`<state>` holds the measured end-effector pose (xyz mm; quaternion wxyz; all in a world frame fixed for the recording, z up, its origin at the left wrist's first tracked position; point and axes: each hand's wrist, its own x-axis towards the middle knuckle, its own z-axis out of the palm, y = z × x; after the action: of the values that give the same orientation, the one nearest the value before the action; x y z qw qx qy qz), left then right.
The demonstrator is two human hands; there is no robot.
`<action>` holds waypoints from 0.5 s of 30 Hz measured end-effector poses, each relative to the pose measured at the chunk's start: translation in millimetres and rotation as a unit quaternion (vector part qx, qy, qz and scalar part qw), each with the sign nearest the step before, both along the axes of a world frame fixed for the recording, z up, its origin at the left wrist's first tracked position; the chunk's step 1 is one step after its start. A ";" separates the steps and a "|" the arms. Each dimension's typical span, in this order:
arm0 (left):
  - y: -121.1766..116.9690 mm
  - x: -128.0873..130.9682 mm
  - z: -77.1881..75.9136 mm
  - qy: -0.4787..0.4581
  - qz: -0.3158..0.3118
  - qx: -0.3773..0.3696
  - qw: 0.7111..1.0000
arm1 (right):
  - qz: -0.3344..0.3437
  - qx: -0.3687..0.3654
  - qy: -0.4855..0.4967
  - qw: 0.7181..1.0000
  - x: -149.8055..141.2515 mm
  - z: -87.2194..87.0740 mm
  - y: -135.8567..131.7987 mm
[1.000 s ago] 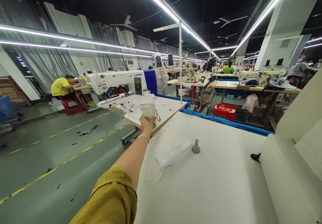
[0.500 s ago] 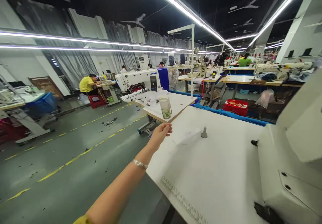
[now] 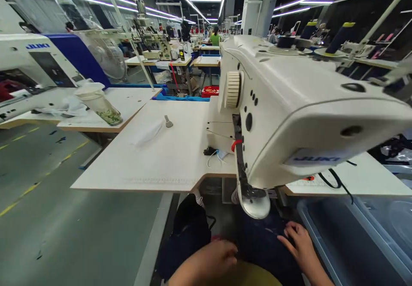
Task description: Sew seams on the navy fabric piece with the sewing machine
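Low in the view, my left hand (image 3: 215, 256) is over my lap with its fingers curled in, slightly blurred; what it holds, if anything, is hidden. To the right, my right hand (image 3: 298, 244) rests against dark navy cloth (image 3: 257, 239) with thumb and forefinger apart. Ahead of both hands stands a white sewing machine (image 3: 286, 106) with a narrow arm reaching down to a rounded metal plate (image 3: 257, 205). The dark cloth and what I wear are hard to tell apart.
The white worktable (image 3: 161, 157) bears a grey peg (image 3: 168, 121) and a thin white sheet. A lidded plastic cup (image 3: 103, 103) stands on the neighbouring table by another machine. At right is a blue-grey plastic bin (image 3: 347, 239); a black cord hangs over the table edge.
My view has swung right and down to the sewing machine. My left hand, stretched out near the cup before, is now back at my lap. My right hand has come into view.
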<state>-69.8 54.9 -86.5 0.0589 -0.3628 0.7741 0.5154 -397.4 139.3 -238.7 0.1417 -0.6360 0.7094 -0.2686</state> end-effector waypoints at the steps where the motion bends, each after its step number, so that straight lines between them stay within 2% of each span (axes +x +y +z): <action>1: 2.0 -17.3 -6.9 0.022 0.001 -0.023 0.999 | 0.009 0.031 -0.049 0.998 5.1 8.5 -0.4; 4: 0.1 -59.6 -22.8 0.086 -0.021 -0.044 0.995 | 0.020 0.114 -0.178 0.977 20.5 40.1 -1.4; 6: -4.1 -79.3 -36.7 0.117 -0.042 -0.025 0.992 | 0.023 0.126 -0.242 0.962 26.6 60.7 -3.2; 8: -7.6 -91.3 -55.6 0.111 -0.043 -0.010 0.993 | 0.028 0.139 -0.287 0.947 25.3 74.1 -5.8; 10: -8.6 -96.8 -76.8 0.077 -0.030 -0.018 0.996 | 0.022 0.167 -0.291 0.942 15.6 75.7 -6.7; 13: -4.8 -100.4 -104.7 0.027 0.008 -0.047 0.999 | -0.005 0.207 -0.253 0.945 -9.9 60.5 0.9; 15: -1.2 -104.3 -116.5 0.001 0.024 -0.047 0.999 | -0.013 0.220 -0.253 0.942 -29.2 52.7 12.4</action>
<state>-174.1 53.7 -203.1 0.0291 -0.3831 0.7889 0.4797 -426.6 151.7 -186.1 0.4499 -0.4907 0.6996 -0.2596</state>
